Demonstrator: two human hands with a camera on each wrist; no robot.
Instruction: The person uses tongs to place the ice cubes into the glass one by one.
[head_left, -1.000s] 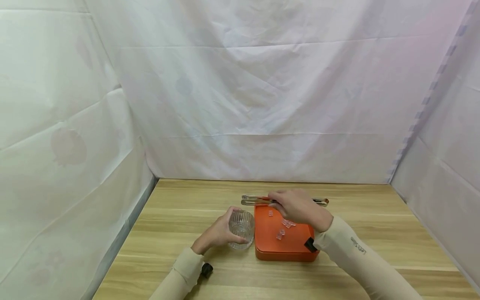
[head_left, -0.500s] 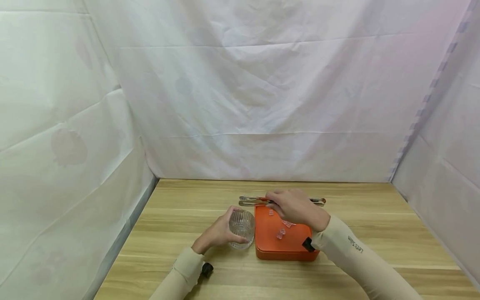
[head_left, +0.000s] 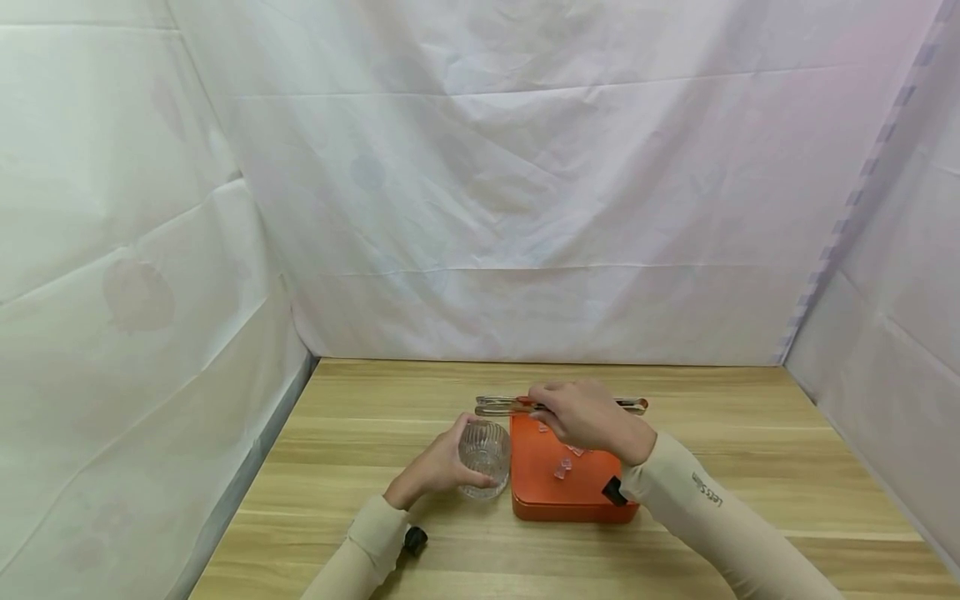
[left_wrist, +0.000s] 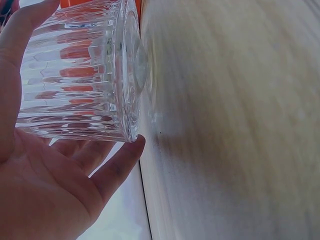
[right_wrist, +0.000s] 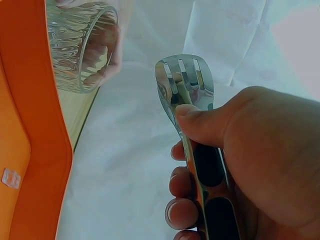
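The left grip [head_left: 444, 463] curves wide while the right grip [head_left: 583, 413] curls more tightly.

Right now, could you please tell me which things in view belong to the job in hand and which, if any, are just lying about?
Likely in use:
glass, held by the left hand
tongs, held by the right hand
orange tray beside the glass
clear pieces in the tray

Likely just surroundings:
wooden tabletop
white cloth

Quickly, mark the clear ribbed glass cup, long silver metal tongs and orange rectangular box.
Clear ribbed glass cup [left_wrist: 77, 75]: left wrist view, ribbed side wall.
Long silver metal tongs [right_wrist: 209, 167]: right wrist view, black handle panel.
Orange rectangular box [head_left: 573, 512]: head view, near wall.
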